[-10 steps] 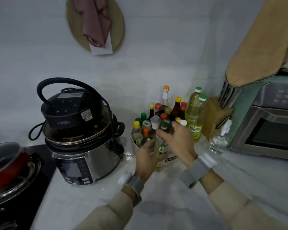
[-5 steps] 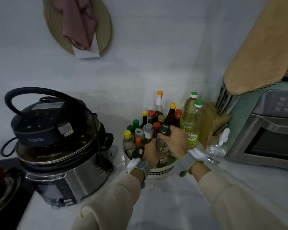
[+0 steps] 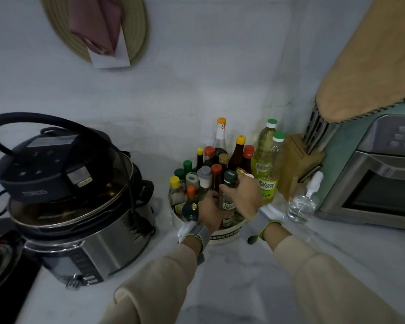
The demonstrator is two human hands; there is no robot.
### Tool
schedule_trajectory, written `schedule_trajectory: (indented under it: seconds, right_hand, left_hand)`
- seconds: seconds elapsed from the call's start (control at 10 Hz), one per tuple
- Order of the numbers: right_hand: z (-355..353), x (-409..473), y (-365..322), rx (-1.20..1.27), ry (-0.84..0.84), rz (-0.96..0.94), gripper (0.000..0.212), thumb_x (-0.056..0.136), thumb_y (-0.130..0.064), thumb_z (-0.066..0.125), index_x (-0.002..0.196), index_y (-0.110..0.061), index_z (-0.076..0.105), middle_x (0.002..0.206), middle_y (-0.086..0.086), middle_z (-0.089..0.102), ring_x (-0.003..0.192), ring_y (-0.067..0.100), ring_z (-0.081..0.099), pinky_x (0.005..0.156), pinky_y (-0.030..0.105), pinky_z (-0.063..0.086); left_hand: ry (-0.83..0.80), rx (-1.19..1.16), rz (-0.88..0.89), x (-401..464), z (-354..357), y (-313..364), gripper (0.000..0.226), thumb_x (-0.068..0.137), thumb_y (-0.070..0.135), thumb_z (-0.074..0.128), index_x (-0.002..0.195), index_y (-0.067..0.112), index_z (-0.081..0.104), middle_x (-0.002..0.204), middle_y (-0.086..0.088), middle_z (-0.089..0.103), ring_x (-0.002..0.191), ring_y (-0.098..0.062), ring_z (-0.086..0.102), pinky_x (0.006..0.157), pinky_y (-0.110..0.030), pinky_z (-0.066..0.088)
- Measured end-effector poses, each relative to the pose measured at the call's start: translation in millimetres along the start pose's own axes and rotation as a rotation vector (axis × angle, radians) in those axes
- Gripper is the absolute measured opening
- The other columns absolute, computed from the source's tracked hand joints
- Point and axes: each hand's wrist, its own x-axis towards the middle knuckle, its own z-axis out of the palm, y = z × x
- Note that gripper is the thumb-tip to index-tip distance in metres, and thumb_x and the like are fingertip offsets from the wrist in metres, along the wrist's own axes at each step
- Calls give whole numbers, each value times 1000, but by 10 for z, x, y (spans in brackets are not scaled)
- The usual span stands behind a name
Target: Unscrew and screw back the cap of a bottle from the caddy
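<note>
Both hands meet over the round white caddy [image 3: 227, 235]: the left hand [image 3: 209, 212] wraps the dark-capped bottle [image 3: 227, 199] at its body, and the right hand [image 3: 247, 196] pinches its dark green cap [image 3: 230, 178]. Two yellow oil bottles [image 3: 267, 164] stand just right of the caddy.

Both arms wear loose, long beige sleeves [image 3: 332, 274] of soft, slightly creased fabric that end just short of the wrists. The left hand [image 3: 211, 212] is bare, and its wrist carries a grey strap [image 3: 202, 237] edged in yellow-green, with a white, oblong plastic unit [image 3: 184, 229] fixed on the outer side. The right hand [image 3: 246, 197] is bare too; its wrist has a matching grey band [image 3: 255, 226] with the same yellow-green trim, a white block [image 3: 272, 211] on top and a dark, rounded strap end [image 3: 251, 239] hanging loose below.
</note>
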Motion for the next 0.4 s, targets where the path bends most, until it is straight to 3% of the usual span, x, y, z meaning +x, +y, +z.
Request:
schedule_trajectory:
  seconds: [0.1, 0.2, 0.3, 0.4]
  right_hand:
    - [23, -21, -17, -19, 16, 48, 40, 76, -41, 72, 85, -3, 61, 78, 15, 64, 73, 31, 60, 57, 37, 43]
    - [14, -50, -19, -38, -13, 77, 47, 75, -45, 73, 89, -3, 59, 81, 17, 64, 76, 33, 60, 58, 38, 42]
    - [-50, -94, 1, 39, -110, 79, 46, 74, -46, 74, 85, -6, 55, 81, 11, 63, 74, 27, 59, 51, 31, 36]
    - [-181, -91, -31, 102, -138, 108, 49, 77, -46, 71, 88, -1, 56, 85, 17, 65, 76, 30, 61, 56, 34, 39]
  left_hand:
    - [-2, -9, -21, 13, 7, -20, 51, 57, 1, 82, 99, 9, 54, 97, -13, 69, 87, -26, 64, 82, -44, 55]
    - [11, 6, -14, 14, 7, -35, 50, 55, -1, 80, 96, 11, 56, 97, -17, 70, 89, -31, 66, 83, -51, 55]
    - [-6, 53, 2, -39, -38, -10, 52, 58, 3, 80, 103, 10, 56, 99, -15, 69, 91, -31, 65, 83, -48, 55]
    - [-33, 46, 1, -53, -50, 9, 63, 61, 4, 81, 115, 7, 50, 104, -17, 66, 96, -34, 62, 86, -47, 54]
